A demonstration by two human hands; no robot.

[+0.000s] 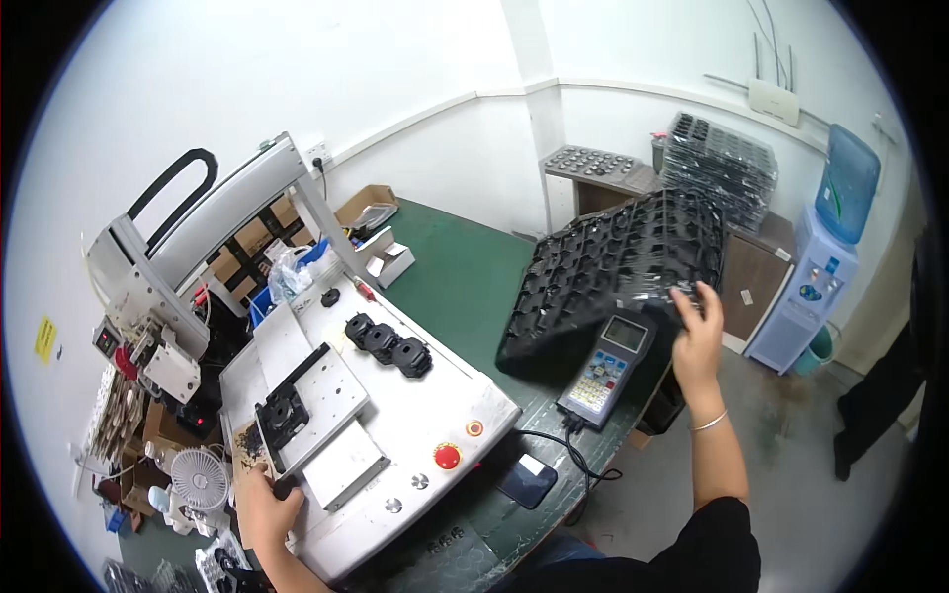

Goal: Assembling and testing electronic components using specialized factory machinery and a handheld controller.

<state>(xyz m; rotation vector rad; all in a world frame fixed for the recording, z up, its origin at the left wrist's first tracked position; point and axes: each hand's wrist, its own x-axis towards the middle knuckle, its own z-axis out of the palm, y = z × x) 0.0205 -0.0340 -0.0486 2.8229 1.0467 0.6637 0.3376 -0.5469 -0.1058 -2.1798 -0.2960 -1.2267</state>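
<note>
My left hand (265, 509) is at the lower left corner of a metal fixture on the white machine bed (450, 400). Its thumb stands apart from the fingers, whose tips are partly hidden. A black plastic part (285, 410) sits in the fixture. My right hand (700, 336) is raised at the near right edge of a black compartment tray (583, 262), thumb and index finger apart. The tray's right side is blurred and shiny. Just left of that hand, a grey handheld controller (605, 371) with a keypad and small screen lies tilted against the tray.
Several round black parts (386, 346) stand on the bed, near a red stop button (447, 455). A dark phone (528, 480) and a cable lie on the green table (445, 237). Stacked clear trays (720, 168), a water dispenser (806, 287) and a person's dark-clothed leg (870, 400) are to the right.
</note>
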